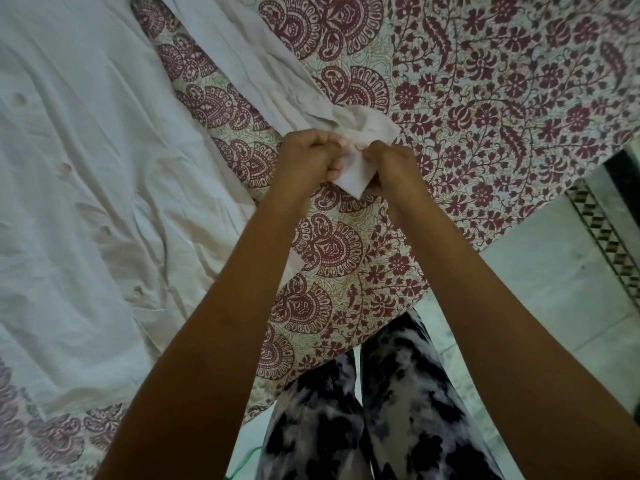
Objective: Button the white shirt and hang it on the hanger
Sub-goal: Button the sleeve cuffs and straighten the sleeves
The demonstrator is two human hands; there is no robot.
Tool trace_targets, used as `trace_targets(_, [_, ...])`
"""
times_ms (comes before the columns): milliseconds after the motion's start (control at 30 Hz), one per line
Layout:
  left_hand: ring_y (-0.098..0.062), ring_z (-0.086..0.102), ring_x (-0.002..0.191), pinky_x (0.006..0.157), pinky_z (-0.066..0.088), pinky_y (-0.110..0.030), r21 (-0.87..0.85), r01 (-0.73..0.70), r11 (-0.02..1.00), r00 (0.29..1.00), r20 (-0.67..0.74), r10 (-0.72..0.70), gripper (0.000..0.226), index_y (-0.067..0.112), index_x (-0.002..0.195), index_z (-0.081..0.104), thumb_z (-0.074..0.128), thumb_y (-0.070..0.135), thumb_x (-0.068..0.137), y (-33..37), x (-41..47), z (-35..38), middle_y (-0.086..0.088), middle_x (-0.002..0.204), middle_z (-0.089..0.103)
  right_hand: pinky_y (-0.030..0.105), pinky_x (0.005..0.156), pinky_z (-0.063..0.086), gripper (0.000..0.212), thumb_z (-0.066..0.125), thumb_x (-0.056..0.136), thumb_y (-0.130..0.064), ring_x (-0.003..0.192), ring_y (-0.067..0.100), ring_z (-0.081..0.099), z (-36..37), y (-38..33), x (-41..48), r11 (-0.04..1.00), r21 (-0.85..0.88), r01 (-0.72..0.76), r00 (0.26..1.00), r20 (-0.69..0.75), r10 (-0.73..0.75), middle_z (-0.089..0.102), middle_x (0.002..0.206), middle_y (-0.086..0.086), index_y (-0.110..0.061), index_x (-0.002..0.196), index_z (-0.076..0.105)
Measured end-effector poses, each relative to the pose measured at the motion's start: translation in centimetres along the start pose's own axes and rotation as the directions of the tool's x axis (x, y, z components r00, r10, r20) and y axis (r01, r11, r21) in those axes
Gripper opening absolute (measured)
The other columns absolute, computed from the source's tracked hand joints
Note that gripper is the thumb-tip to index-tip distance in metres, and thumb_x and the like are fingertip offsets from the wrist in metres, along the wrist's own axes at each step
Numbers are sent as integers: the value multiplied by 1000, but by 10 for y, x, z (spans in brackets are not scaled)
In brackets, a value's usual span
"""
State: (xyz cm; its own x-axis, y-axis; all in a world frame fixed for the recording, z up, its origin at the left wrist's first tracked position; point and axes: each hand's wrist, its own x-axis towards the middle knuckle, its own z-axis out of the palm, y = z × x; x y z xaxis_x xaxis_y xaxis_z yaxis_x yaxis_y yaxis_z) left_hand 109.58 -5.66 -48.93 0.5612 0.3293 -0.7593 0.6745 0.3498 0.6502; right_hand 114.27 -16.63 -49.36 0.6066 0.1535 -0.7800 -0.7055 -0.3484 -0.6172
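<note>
Pinching the sleeve cuff [351,181] with left hand [306,157] and right hand [389,166], fingers curled tight on either edge. Holding it bunched between the two fists, over the paisley bedsheet [502,98] (which edge on top, impossible to tell). Off to the left, lying flat: the rest of the white shirt [69,174].

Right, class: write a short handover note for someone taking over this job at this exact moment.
Hands: the left hand and right hand both pinch the cuff between them.
Things: the shirt lies spread on the sheet, with its sleeve stretched toward the hands. No hanger is in view.
Done: the front buttons look fastened, though that is not certain.
Left: fasten the cuff, then hang the shirt.
</note>
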Motion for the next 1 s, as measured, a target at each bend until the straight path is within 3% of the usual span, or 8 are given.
trace_targets(133, [-12,57,76,69,50,-27,198,-367,909,893,-197,404,20,18,85,60,55,0,80,-18,-5,-5,-1,87,61,29,62,54,16,52,88,-10,79,18,61,-3,-3,5,956,248,-155,988,22,155,62,89,5,-5,103,52])
trace_targets(300, [-20,44,122,103,30,-32,623,-576,530,770,195,607,42,18,111,64,59,11,70,-36,-4,-18,-4,126,56,18,47,51,5,56,88,-8,74,14,61,-13,-5,6,891,401,-214,975,39,217,63,87,4,-9,93,57])
trace_targets(400, [-15,54,106,95,28,-33,674,-550,493,729,99,677,19,12,96,69,62,19,81,-20,2,-12,-2,100,69,19,52,51,34,56,88,-5,86,19,59,-15,-2,6,990,139,-25,997,-68,35,56,108,11,-13,117,41])
trace_targets(500, [-15,56,73,74,42,-29,601,-569,560,772,157,616,19,6,92,67,56,22,88,8,5,-6,2,78,63,28,88,51,41,45,91,-20,113,18,49,-22,1,1,951,-50,304,952,-32,-306,39,133,8,-23,131,33])
trace_targets(633, [-13,57,77,67,42,-22,606,-606,516,759,246,603,19,9,91,66,56,25,86,45,21,4,5,83,62,15,82,50,31,47,95,-28,101,-1,55,-33,-1,-3,909,10,416,901,133,-414,55,115,-8,-21,125,44])
trace_targets(733, [-16,62,84,81,44,-27,625,-666,406,695,323,642,22,13,91,67,57,30,81,59,31,20,4,86,67,37,85,55,33,62,87,-16,95,16,64,-38,2,13,925,-56,376,924,-57,-379,66,104,5,-4,118,58])
trace_targets(867, [-24,60,95,88,43,-41,759,-566,323,573,79,816,22,15,97,67,55,23,80,52,37,34,-3,98,68,38,71,55,10,62,88,-17,72,17,59,-51,-2,37,958,74,277,926,-286,-246,66,80,13,-10,81,62])
trace_targets(1000, [-28,57,109,95,43,-42,756,-538,372,686,137,715,38,13,117,61,56,22,79,17,43,33,-10,120,62,30,60,41,36,62,87,-28,61,18,45,-57,0,64,973,-132,191,913,-341,-226,48,62,4,-7,61,47])
